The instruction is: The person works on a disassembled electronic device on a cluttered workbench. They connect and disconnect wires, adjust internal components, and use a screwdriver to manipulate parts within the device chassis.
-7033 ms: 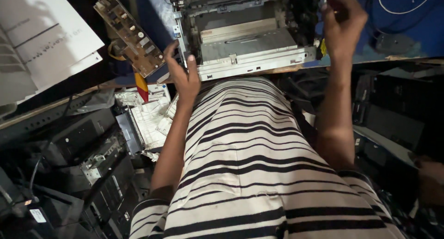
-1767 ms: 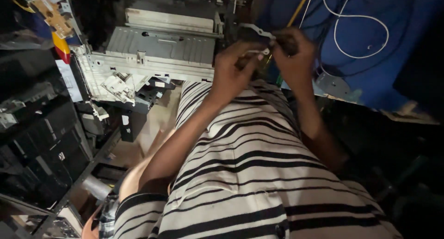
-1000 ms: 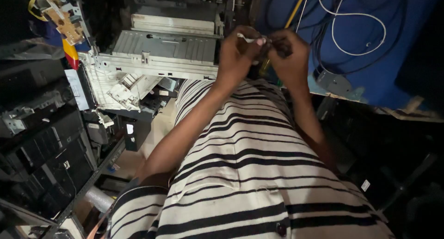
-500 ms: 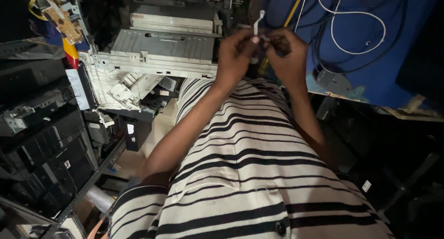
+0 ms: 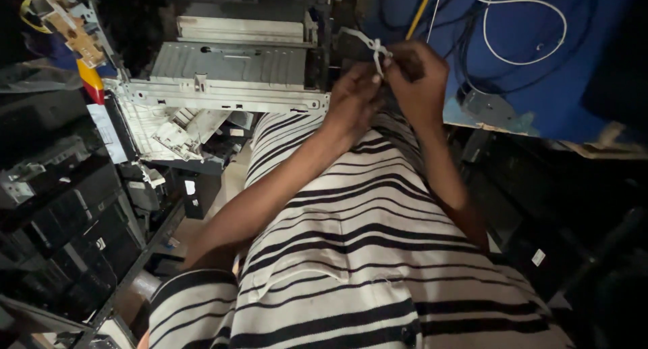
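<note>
Head view. The left hand (image 5: 351, 102) and the right hand (image 5: 418, 86) meet close together above the striped shirt (image 5: 351, 254), both closed in a pinch on a thin white strip (image 5: 373, 46), seemingly a small tie or a flat cable. The strip rises just above the fingertips and one end trails left toward the opened grey machine (image 5: 229, 72), whose metal frame lies bare. Whether that end is fixed to the machine cannot be told. The strip sits between the two hands, at the near edge of the blue surface (image 5: 540, 86), where white and dark cables lie loose. A circuit board (image 5: 64, 21) hangs at the upper left; dark machine casings (image 5: 61, 214) are stacked at the left.

Judgement on the step in hand: the work is fine fingertip work on a slight, limp piece. It is best done with one hand holding the strip steady while the other works it, the grip kept near the fold and the pull gentle, so that nothing tears or slips.

Against the frame half a second earlier, the hands hold the same place and the same pinch; the strip then stood more upright and now shows a bend or knot near the fingertips. Seven seconds earlier the hands were apart, both raised at the machine.
</note>
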A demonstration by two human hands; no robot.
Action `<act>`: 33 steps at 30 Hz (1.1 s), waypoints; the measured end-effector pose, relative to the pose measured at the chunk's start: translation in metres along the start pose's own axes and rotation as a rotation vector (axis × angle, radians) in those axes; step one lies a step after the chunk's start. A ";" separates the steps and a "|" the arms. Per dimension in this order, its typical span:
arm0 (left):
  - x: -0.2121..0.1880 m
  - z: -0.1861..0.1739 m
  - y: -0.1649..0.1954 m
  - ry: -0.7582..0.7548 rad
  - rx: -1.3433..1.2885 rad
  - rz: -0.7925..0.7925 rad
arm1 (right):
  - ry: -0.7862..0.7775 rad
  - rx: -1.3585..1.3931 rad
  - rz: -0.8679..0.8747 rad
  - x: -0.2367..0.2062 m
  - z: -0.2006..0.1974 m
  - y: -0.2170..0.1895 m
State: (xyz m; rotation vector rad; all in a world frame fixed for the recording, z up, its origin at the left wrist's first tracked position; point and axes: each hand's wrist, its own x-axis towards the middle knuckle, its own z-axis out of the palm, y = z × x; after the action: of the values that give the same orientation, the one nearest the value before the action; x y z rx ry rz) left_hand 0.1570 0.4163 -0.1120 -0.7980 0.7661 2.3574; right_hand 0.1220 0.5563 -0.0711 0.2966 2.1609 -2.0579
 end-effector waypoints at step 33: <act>0.036 -0.009 -0.021 -0.034 -0.456 0.131 | 0.060 -0.556 -0.293 -0.006 0.014 -0.028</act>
State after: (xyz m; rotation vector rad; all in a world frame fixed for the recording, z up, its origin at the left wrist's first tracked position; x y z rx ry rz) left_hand 0.1488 0.4362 -0.1494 -0.9071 0.2694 2.7007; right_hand 0.1207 0.5412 -0.0429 -0.0293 2.8309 -1.4732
